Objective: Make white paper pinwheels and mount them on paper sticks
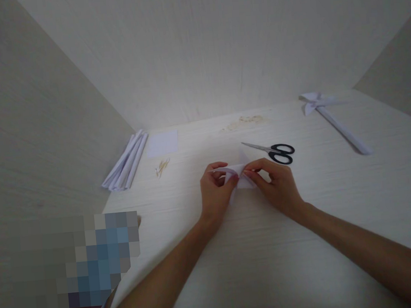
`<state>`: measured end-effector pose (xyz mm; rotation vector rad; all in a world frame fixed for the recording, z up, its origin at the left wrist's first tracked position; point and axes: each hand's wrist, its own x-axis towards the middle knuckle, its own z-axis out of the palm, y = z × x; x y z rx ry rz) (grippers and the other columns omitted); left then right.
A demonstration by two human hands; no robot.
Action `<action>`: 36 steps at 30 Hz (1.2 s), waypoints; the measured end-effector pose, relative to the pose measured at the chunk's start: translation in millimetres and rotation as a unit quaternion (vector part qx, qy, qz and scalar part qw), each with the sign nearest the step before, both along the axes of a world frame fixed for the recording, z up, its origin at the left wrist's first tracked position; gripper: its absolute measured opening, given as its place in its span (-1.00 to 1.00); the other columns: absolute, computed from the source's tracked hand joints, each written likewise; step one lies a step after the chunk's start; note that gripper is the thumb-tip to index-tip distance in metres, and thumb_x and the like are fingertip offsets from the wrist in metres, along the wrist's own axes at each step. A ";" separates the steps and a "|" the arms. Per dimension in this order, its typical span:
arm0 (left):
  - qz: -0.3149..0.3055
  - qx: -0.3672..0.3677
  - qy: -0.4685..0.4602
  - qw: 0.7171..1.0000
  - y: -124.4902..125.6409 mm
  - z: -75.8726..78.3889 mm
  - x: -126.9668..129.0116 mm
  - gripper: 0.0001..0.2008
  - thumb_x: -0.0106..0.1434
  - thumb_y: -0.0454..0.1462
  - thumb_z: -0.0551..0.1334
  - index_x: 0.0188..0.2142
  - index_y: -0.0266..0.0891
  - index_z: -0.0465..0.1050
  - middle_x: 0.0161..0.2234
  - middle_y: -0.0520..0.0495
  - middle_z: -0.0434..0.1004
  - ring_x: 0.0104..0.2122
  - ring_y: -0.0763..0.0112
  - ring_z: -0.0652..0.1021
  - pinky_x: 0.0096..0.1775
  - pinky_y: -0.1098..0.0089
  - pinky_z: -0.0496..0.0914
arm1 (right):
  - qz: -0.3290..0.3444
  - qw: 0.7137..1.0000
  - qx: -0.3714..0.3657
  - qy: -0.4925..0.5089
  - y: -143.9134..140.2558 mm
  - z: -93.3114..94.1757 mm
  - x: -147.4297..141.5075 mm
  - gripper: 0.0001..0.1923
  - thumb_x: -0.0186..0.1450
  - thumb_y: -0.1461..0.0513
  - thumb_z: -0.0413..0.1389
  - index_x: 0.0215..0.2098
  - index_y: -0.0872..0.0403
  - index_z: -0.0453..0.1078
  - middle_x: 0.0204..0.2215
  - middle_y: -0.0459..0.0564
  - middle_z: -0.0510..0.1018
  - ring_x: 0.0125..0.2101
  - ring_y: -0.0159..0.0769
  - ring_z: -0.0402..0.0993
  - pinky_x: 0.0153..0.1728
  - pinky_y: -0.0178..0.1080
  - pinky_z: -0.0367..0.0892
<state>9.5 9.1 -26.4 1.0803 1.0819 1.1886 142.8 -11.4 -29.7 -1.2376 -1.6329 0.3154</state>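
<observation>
My left hand (216, 193) and my right hand (277, 184) meet at the middle of a pale wooden table (258, 264). Together they pinch a small folded piece of white paper (242, 175), with its flaps bent toward the centre. The fingertips of both hands press on the paper's middle. Much of the paper is hidden under my fingers.
Black-handled scissors (273, 151) lie just behind my right hand. Several rolled white paper sticks (126, 162) rest at the left wall beside a white paper square (162, 143). A few small pins (162, 167) lie nearby. A finished paper pinwheel (326, 112) lies at the far right.
</observation>
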 end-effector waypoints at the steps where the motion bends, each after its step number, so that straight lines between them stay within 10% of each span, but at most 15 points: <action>1: 0.004 0.001 0.006 1.000 -0.1 0.1 0.2 -0.66 -0.14 -0.38 0.27 -0.32 -0.26 0.27 -0.51 0.04 0.48 -0.53 0.47 0.50 -0.47 0.49 0.36 | -0.001 1.000 -0.001 -0.001 0.1 -0.3 0.1 -0.94 0.15 0.30 0.08 -0.46 0.07 0.38 -0.51 -0.06 0.51 -0.46 -0.34 0.41 -0.41 -0.30 0.30; 24: 0.009 0.009 0.039 0.999 0.1 0.9 1.4 -0.64 -0.13 -0.39 0.26 -0.29 -0.27 0.23 -0.48 0.01 0.46 -0.52 0.47 0.50 -0.46 0.48 0.37 | 0.005 0.996 -0.075 0.052 2.6 -3.5 0.9 -0.92 0.15 0.24 0.07 -0.46 0.08 0.35 -0.54 -0.07 0.49 -0.50 -0.36 0.38 -0.47 -0.33 0.26; 36: 0.058 0.107 0.113 0.986 8.0 -7.4 -8.9 -0.43 -0.11 -0.37 0.27 -0.10 -0.18 0.09 -0.13 -0.13 0.32 -0.26 0.37 0.47 -0.23 0.28 0.37 | -0.007 0.988 -0.117 0.102 4.1 -2.9 1.3 -0.91 0.14 0.23 0.05 -0.48 0.10 0.31 -0.58 -0.07 0.45 -0.53 -0.37 0.37 -0.52 -0.33 0.24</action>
